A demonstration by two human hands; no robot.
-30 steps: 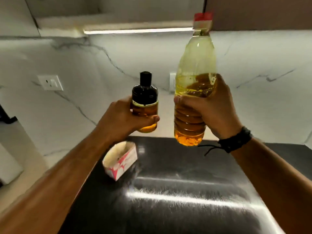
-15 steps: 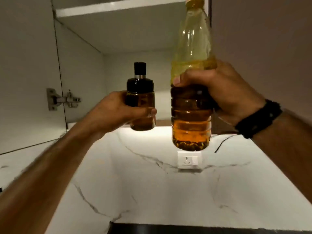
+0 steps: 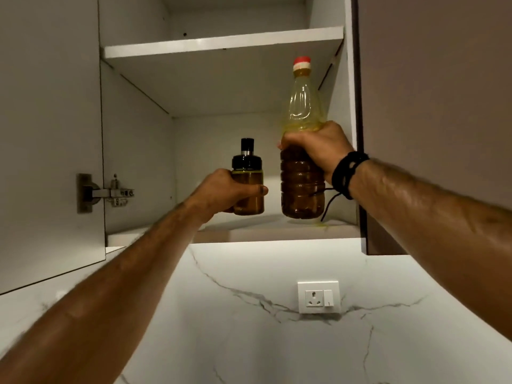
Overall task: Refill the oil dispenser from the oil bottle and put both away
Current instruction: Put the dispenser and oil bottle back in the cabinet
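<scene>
Left hand [image 3: 221, 189] clasps the capped oil dispenser [image 3: 248, 187], right hand [image 3: 318, 148] the heavier, likely slick oil bottle [image 3: 302, 151] mid-body, over the cabinet shelf [image 3: 277, 231].

Two hands are raised: the left hand [image 3: 221, 189] grips one oil dispenser [image 3: 247, 184], and the right hand [image 3: 318, 149] grips one oil bottle [image 3: 302, 106] with one red cap [image 3: 302, 61]. One open cabinet [image 3: 133, 120] has two shelves, an upper shelf [image 3: 221, 47] and a bottom shelf [image 3: 277, 231]. One door hinge [image 3: 110, 193] shows at the cabinet's left edge. One wall socket [image 3: 318, 297] sits below. One black wristband [image 3: 347, 173] is worn.
</scene>
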